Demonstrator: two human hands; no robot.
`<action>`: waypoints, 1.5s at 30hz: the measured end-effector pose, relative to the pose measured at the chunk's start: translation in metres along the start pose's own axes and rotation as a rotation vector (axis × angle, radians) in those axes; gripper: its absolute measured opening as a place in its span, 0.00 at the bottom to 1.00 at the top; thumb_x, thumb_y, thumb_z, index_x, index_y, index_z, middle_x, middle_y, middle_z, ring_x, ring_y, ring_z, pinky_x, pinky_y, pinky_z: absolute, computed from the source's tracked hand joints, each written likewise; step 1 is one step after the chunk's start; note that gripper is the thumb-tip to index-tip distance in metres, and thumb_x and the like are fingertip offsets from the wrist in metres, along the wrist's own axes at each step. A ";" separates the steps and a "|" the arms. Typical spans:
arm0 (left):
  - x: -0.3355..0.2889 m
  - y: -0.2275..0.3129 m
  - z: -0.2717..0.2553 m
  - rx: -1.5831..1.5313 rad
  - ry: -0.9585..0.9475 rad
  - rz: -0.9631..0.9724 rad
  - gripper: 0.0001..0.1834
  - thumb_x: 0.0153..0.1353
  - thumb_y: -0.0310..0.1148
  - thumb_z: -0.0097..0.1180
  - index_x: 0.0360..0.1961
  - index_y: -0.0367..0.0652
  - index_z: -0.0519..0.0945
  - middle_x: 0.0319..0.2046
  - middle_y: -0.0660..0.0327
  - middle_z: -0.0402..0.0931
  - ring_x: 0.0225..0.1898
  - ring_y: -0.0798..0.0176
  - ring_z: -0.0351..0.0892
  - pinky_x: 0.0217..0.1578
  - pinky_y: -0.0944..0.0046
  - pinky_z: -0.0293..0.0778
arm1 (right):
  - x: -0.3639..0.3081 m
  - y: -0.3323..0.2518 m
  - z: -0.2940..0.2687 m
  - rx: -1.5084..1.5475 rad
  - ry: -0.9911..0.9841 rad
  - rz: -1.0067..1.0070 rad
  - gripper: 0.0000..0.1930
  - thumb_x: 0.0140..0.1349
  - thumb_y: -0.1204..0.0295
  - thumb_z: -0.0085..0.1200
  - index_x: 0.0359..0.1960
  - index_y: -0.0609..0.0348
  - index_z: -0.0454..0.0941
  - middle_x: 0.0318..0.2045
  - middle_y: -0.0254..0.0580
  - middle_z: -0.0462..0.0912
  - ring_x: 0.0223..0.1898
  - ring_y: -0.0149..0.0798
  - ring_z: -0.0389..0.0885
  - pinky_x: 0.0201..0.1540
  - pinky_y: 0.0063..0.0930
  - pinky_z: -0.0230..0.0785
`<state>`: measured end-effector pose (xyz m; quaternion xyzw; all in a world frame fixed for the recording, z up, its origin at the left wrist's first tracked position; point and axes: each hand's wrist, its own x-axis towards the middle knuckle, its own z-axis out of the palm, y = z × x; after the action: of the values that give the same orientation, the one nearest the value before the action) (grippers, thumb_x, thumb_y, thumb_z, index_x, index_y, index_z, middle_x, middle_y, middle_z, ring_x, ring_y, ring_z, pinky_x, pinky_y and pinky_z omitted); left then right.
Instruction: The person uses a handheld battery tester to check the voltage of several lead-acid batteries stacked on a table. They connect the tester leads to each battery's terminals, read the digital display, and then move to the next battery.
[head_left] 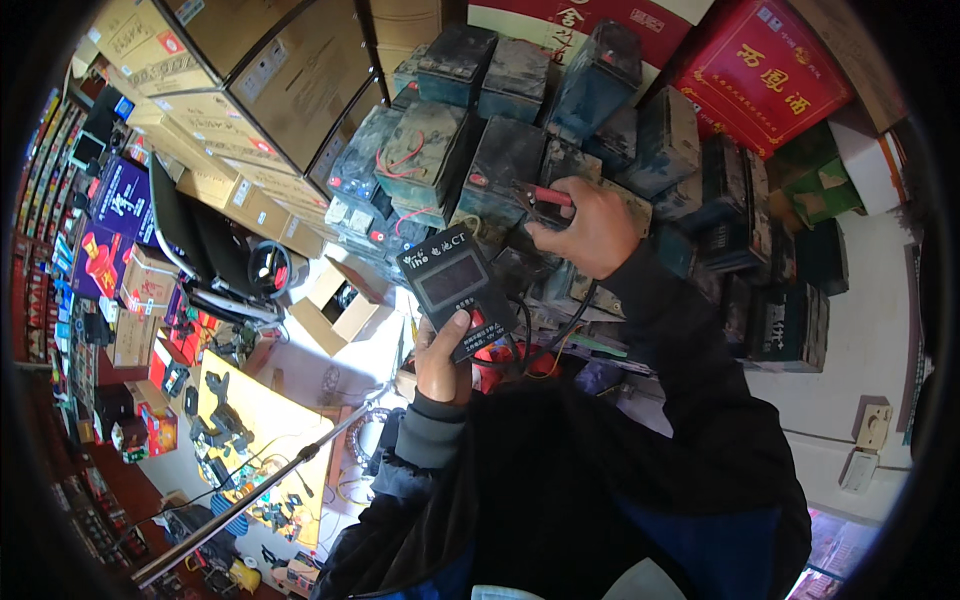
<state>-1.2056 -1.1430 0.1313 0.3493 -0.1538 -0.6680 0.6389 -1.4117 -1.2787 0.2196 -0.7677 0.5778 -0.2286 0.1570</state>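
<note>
My left hand (pixel 443 368) grips a black handheld battery tester (pixel 452 282), thumb on its front near a red button. The tester's dark screen faces up. A black cable (pixel 575 322) runs on its right side. My right hand (pixel 594 230) is closed round a red-handled clamp (pixel 550 196). The clamp's jaws point left, over a dusty dark battery (pixel 503 150); whether they touch a terminal I cannot tell. Just left of it stands another dusty battery (pixel 425 145) with red wires on top.
Several more old batteries (pixel 665 145) are stacked ahead and to the right. Cardboard boxes (pixel 290 90) rise at the left, above an open carton (pixel 338 312). A metal pole (pixel 265 485) slants across the lower left, by a yellow table (pixel 300 430) with small parts. A red box (pixel 755 80) stands behind.
</note>
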 end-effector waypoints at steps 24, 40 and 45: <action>-0.002 0.012 -0.011 -0.169 0.107 -0.046 0.25 0.69 0.28 0.58 0.64 0.37 0.67 0.55 0.47 0.79 0.52 0.51 0.83 0.50 0.49 0.82 | 0.050 -0.033 0.022 -0.384 -0.217 -0.269 0.20 0.53 0.62 0.69 0.39 0.67 0.81 0.33 0.56 0.84 0.37 0.60 0.86 0.41 0.51 0.79; -0.004 0.030 -0.018 -0.217 0.047 -0.102 0.27 0.68 0.29 0.60 0.65 0.38 0.65 0.55 0.47 0.78 0.52 0.49 0.82 0.49 0.45 0.83 | 0.063 -0.067 0.017 -0.467 -0.328 -0.101 0.23 0.50 0.57 0.69 0.38 0.66 0.85 0.33 0.61 0.86 0.37 0.61 0.87 0.43 0.50 0.80; 0.002 0.037 -0.015 -0.136 0.090 -0.054 0.23 0.69 0.38 0.61 0.59 0.34 0.75 0.43 0.58 0.82 0.38 0.65 0.81 0.37 0.67 0.76 | 0.060 -0.065 0.017 -0.369 -0.287 -0.095 0.29 0.50 0.51 0.69 0.43 0.67 0.85 0.37 0.59 0.88 0.42 0.60 0.87 0.47 0.49 0.79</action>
<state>-1.1684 -1.1460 0.1441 0.3386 -0.0696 -0.6776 0.6491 -1.3362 -1.3186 0.2487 -0.8342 0.5449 -0.0148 0.0836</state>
